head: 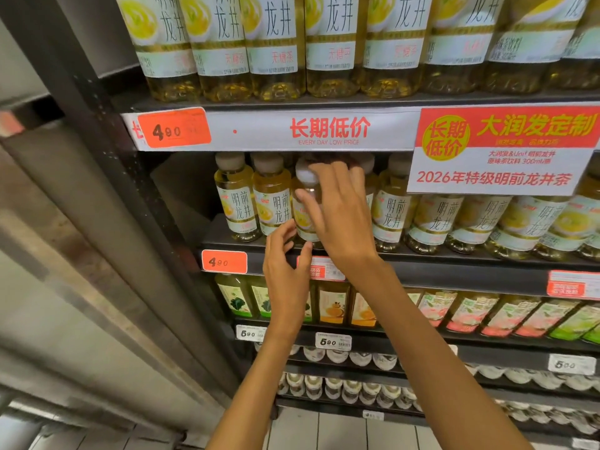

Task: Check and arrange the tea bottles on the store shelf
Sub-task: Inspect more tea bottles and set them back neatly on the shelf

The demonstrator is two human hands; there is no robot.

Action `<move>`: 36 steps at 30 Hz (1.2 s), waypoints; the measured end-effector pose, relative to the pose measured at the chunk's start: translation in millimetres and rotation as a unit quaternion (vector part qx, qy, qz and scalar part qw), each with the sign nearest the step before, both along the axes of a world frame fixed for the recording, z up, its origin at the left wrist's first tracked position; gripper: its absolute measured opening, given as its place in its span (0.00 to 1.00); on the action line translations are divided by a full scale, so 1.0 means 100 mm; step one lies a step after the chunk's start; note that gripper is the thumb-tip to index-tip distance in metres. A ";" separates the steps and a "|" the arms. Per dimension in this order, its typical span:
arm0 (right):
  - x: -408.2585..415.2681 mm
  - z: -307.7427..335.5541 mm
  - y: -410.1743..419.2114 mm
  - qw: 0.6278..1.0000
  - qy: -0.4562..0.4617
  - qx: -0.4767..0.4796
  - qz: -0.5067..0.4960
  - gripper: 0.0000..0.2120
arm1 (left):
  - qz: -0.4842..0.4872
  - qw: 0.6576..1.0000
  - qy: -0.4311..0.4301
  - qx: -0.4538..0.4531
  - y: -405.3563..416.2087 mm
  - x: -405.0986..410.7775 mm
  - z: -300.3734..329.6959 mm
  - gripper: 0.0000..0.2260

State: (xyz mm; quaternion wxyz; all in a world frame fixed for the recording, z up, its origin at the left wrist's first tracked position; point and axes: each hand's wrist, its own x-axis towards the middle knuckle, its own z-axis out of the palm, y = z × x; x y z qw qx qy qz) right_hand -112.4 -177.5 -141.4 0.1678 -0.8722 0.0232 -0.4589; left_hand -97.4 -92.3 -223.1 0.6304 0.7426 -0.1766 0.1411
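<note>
Both forearms reach up to the middle shelf (422, 254). Her right hand (337, 206) wraps its fingers around the third tea bottle (306, 203) from the shelf's left end, near the cap. Just below, the left hand (285, 271) hovers with fingers loosely apart at that bottle's base, above the orange price tag (224, 262).
</note>
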 end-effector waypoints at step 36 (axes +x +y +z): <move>-0.37 0.19 0.23 0.663 0.091 0.629 0.395 0.18 | -0.448 0.812 0.331 -0.176 0.80 -0.27 0.41 0.29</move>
